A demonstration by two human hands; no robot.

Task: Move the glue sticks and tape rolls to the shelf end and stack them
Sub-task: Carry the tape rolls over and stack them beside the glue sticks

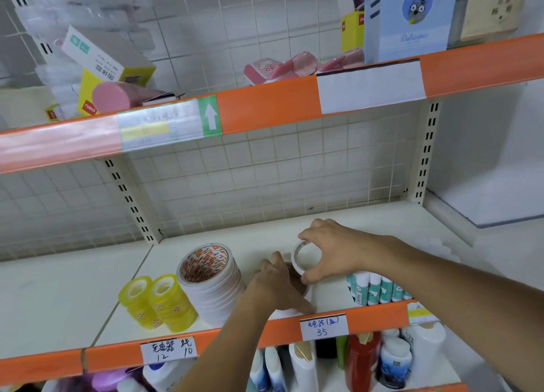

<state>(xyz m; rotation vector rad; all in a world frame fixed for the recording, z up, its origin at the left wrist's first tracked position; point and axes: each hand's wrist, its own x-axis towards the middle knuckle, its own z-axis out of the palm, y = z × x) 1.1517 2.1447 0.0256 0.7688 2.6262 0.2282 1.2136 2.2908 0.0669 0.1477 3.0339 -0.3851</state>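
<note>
On the middle shelf (pixel 368 223), my right hand (pixel 329 250) pinches a thin white tape roll (pixel 306 257), lifted and tilted above the shelf. Just below it, my left hand (pixel 279 285) grips a short stack of white tape rolls (pixel 290 311) near the front edge; my fingers hide most of it. To the left lies a tall leaning stack of white tape rolls with red print (pixel 210 282). Two stacks of yellow tape rolls (pixel 157 302) lie further left. A row of upright glue sticks (pixel 378 288) stands under my right forearm.
An orange price rail (pixel 250 337) with handwritten tags runs along the shelf front. The shelf's right end by the upright post (pixel 426 162) is bare white. Bottles (pixel 365 362) fill the shelf below. Boxes and pink items (pixel 112 97) sit on the shelf above.
</note>
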